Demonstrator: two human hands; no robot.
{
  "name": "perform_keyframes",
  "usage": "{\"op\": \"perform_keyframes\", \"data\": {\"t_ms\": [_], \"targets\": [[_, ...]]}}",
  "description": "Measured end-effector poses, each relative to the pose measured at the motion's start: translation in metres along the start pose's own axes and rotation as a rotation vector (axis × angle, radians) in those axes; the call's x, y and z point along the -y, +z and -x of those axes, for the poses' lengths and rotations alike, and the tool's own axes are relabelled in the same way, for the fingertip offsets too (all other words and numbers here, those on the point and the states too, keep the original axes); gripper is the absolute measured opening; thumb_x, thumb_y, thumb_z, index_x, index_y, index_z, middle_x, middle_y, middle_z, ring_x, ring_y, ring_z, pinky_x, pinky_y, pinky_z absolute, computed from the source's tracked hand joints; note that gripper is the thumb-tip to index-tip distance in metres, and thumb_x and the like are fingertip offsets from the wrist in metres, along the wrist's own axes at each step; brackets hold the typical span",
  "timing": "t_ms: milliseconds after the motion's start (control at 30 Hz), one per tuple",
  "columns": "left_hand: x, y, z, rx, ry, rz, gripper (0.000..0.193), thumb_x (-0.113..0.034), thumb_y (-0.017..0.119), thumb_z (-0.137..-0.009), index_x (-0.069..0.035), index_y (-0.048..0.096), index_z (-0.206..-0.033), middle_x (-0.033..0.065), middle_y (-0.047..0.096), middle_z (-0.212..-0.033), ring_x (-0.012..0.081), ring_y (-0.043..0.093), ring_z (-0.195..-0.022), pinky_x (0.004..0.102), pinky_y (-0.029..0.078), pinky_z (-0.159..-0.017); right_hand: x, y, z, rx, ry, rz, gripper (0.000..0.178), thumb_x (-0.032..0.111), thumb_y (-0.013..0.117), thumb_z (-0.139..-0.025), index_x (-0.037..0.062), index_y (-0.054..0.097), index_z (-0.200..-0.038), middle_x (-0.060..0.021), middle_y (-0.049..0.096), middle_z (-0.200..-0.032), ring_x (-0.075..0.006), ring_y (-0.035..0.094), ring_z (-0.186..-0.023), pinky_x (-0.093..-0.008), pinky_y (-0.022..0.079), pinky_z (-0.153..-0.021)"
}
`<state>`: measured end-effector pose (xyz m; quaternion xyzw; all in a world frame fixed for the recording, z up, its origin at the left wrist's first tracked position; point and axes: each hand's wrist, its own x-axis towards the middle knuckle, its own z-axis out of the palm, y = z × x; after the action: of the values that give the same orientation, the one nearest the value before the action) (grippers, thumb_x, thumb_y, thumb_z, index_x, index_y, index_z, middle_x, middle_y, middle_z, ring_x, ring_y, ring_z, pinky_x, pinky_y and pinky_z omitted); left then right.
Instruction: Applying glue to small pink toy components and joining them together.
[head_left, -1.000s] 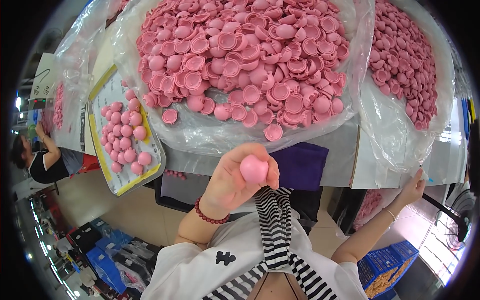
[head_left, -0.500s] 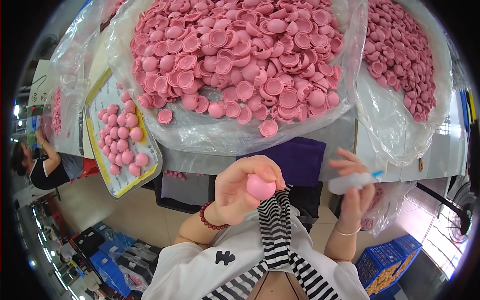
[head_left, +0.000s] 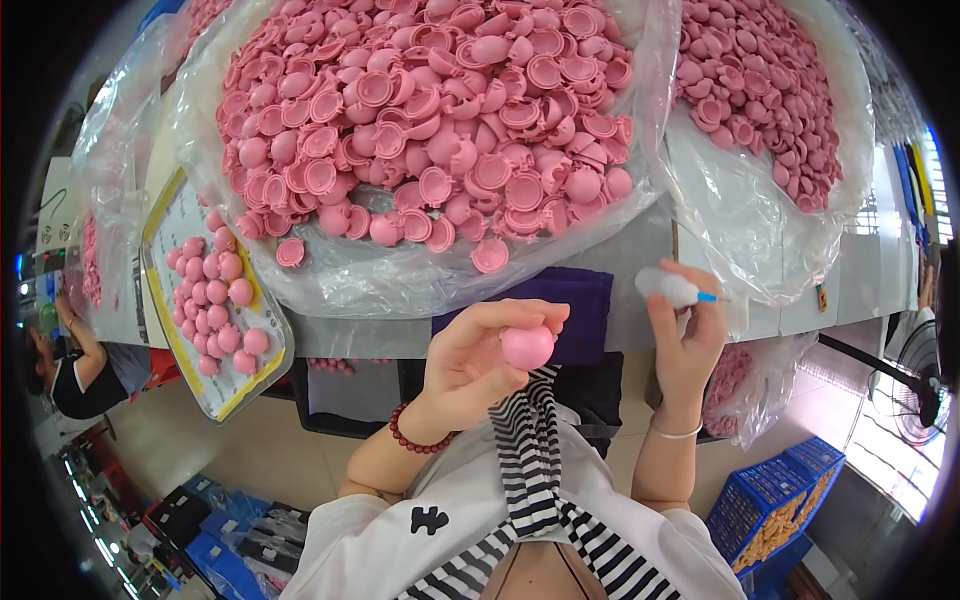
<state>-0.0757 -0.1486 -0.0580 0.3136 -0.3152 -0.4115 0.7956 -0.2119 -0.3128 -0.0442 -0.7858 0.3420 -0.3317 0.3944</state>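
My left hand (head_left: 465,365) holds a smooth pink plastic ball (head_left: 527,348) between its thumb and curled fingers, over the table's near edge. Off to the right, my right hand (head_left: 690,335) grips a small whitish squeeze bottle (head_left: 662,287) with a blue needle tip, which points rightward, away from the ball. Ahead of both hands spreads a big heap of pink half-shells (head_left: 430,110) on clear plastic sheeting (head_left: 370,290). More pink balls (head_left: 217,292) lie grouped in a yellow-edged tray (head_left: 240,393) on the left.
A folded purple cloth (head_left: 590,300) lies at the table edge behind my left hand. Another bagged heap of pink pieces (head_left: 765,90) is at the far right. Blue crates (head_left: 765,510) and a fan (head_left: 925,395) stand lower right. Another person (head_left: 85,370) sits at far left.
The right hand has raised the bottle slightly and turned it, so its blue tip now points right and a little down. The left hand still holds the ball. The whole view has shifted somewhat.
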Motion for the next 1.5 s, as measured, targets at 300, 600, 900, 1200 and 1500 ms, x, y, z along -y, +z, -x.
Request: {"op": "perform_keyframes", "data": {"t_ms": [300,600,900,1200,1500], "targets": [[0.0,0.001,-0.002,-0.01,-0.013,-0.006,0.037,0.001,0.059,-0.078,0.005,0.046,-0.112,0.0199,0.048,-0.117,0.025,0.051,-0.105,0.0362,0.039,-0.091,-0.005,0.014,-0.019,-0.205,-0.024,0.116,0.021,0.008,0.072,-0.067,0.0004,0.057,-0.079,-0.005,0.054,-0.081,-0.0127,0.044,-0.064,-0.0231,0.035,-0.056],[0.01,0.008,-0.006,-0.144,-0.039,-0.28,0.041,0.006,0.064,-0.071,0.005,0.048,-0.109,0.0188,0.053,-0.111,0.0236,0.055,-0.1,0.0319,0.043,-0.087,0.018,0.03,0.014,0.133,-0.164,0.376,0.023,0.007,0.071,-0.061,0.0064,0.062,-0.083,-0.0062,0.054,-0.082,-0.0221,0.05,-0.074,-0.0292,0.042,-0.062],[0.006,0.016,-0.007,-0.261,0.052,-0.936,0.033,0.002,0.072,-0.062,0.001,0.058,-0.092,0.015,0.062,-0.098,0.0223,0.061,-0.086,0.0288,0.048,-0.076,0.029,0.039,0.017,0.087,-0.217,-0.095,0.015,-0.004,0.065,-0.068,-0.0005,0.061,-0.082,-0.0115,0.063,-0.079,-0.0226,0.061,-0.07,-0.0285,0.049,-0.061],[0.009,0.004,0.004,-0.324,0.053,-0.669,0.035,0.006,0.069,-0.067,0.004,0.052,-0.097,0.0221,0.058,-0.104,0.0259,0.058,-0.096,0.0322,0.046,-0.082,0.024,0.043,0.016,0.166,-0.476,0.095,0.022,-0.004,0.063,-0.064,0.0015,0.062,-0.085,-0.0084,0.061,-0.085,-0.0222,0.059,-0.073,-0.03,0.047,-0.063],[0.002,0.002,0.0,-0.128,0.215,-0.217,0.036,0.011,0.061,-0.072,0.003,0.042,-0.101,0.0321,0.049,-0.111,0.0338,0.054,-0.101,0.0393,0.046,-0.085,0.018,0.028,0.016,-0.109,-0.084,0.159,0.02,-0.008,0.059,-0.068,-0.0007,0.059,-0.086,-0.0089,0.055,-0.071,-0.0229,0.051,-0.063,-0.0289,0.043,-0.057]]}}
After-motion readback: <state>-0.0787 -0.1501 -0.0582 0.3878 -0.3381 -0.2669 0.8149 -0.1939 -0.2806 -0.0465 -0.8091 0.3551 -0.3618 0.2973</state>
